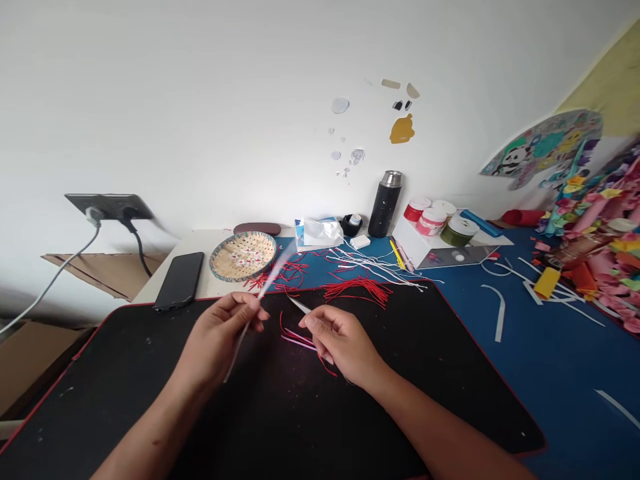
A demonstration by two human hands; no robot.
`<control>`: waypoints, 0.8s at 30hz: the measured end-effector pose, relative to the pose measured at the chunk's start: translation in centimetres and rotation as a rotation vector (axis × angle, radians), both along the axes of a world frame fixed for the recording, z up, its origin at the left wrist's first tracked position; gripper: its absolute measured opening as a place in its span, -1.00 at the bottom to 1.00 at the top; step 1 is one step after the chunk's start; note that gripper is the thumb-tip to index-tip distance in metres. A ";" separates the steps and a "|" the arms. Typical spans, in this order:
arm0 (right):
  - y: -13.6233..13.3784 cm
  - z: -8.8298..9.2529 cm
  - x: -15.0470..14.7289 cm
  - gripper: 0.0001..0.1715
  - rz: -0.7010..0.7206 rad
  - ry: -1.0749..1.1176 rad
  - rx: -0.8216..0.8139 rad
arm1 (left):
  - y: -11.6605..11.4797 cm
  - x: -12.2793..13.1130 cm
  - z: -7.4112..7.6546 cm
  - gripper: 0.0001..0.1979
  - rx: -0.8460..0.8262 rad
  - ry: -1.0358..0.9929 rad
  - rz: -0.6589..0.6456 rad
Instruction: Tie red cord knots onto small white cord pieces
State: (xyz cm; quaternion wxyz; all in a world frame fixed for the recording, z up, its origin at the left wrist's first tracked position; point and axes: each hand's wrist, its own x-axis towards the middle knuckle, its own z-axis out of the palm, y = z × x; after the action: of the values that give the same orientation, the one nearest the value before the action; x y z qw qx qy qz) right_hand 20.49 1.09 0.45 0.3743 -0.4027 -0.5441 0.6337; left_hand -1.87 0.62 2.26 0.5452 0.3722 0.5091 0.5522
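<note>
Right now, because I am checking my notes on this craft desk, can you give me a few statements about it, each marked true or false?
1. The left hand pinches a thin white paper strip. True.
2. The black smartphone lies inside the round woven basket. False: it lies flat on the tabletop, to the left of the basket.
3. The black flask with a silver cap stands upright near the wall. True.
4. The right hand is empty. False: it holds thin red and white strips over the black desk mat.
</note>
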 end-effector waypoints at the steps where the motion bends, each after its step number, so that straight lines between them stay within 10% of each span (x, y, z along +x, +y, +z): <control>1: 0.0 0.0 0.0 -0.46 0.015 0.013 -0.022 | -0.2 0.5 -0.1 -0.65 0.016 0.035 -0.046; 14: 0.2 -0.6 0.0 -0.49 0.024 0.243 -0.223 | -2.6 3.0 -1.2 -0.88 0.307 0.699 -0.273; 20: 0.1 0.2 0.0 -0.50 -0.016 0.270 -0.194 | -2.6 2.6 -0.6 -0.96 0.669 0.975 0.044; 24: 0.3 0.8 0.3 -0.50 -0.077 0.305 -0.120 | -3.1 2.7 -0.2 -0.71 0.447 0.800 -0.368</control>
State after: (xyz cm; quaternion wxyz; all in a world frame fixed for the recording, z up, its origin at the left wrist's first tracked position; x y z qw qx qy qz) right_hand 20.75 1.36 1.21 0.4519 -0.3443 -0.4263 0.7039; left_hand 0.82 -2.52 2.05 0.3024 0.7468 0.4732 0.3563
